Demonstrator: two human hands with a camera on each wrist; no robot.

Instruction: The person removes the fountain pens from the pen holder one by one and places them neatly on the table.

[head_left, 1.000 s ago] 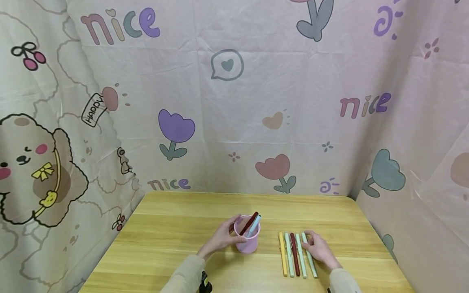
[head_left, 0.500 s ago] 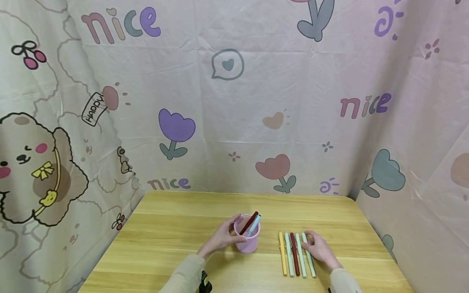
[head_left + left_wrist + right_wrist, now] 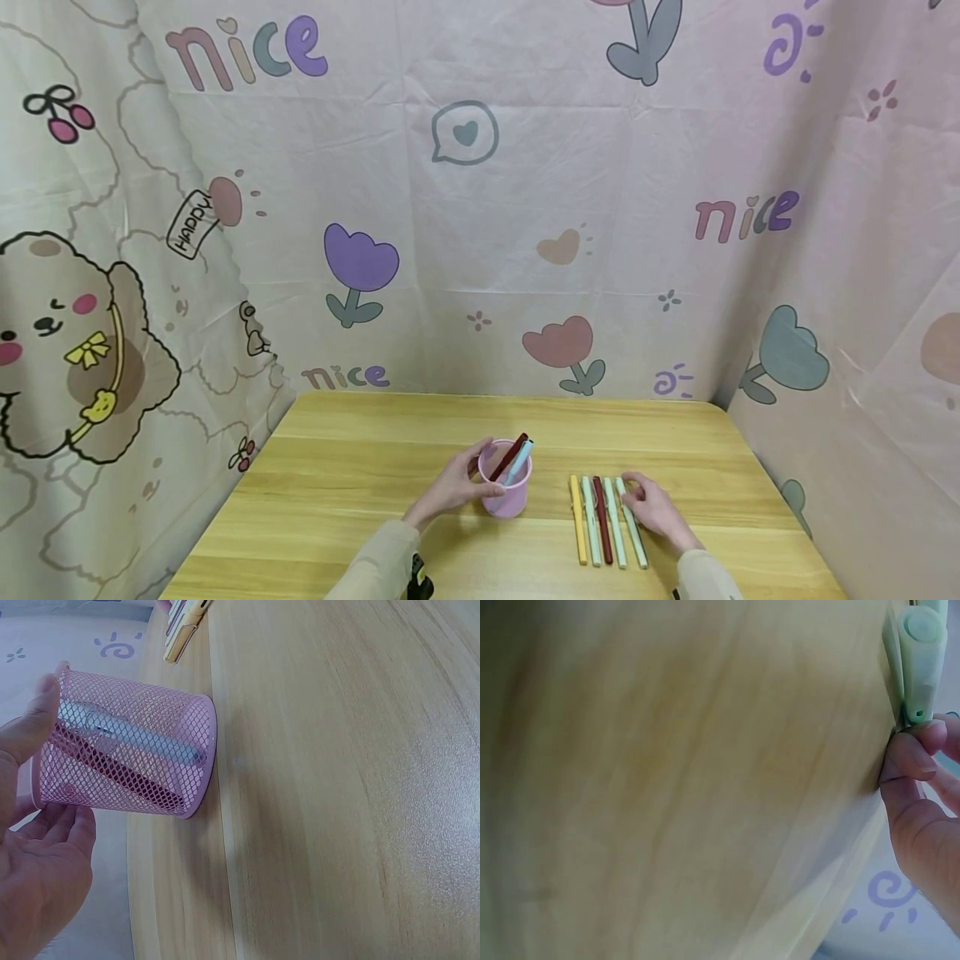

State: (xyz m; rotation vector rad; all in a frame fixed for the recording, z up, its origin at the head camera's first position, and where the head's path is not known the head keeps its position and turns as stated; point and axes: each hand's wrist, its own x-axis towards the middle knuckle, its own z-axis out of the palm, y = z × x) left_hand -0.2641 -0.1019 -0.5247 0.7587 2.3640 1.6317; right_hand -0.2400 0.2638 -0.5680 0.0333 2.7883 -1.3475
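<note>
My left hand point(image 3: 452, 485) grips a pink mesh pen holder point(image 3: 512, 505) near its rim, thumb on one side and fingers on the other. Inside lean a dark red pen point(image 3: 513, 454) and a light blue pen point(image 3: 522, 458), both visible through the mesh in the left wrist view. To the right, several pens lie side by side in a row: a yellow pen point(image 3: 578, 525), a dark red pen point(image 3: 603, 525) and light green ones. My right hand point(image 3: 652, 506) pinches the far end of the rightmost light green pen point(image 3: 637, 542); its tip point(image 3: 922, 660) shows close up in the right wrist view.
The wooden table point(image 3: 360, 450) carries everything and ends at a back edge against a printed cloth point(image 3: 465, 250). More of this cloth hangs along the left and right sides.
The near end of the rightmost light green pen has shifted slightly left, closer to its neighbour. My left hand and the pen holder have stayed in place.
</note>
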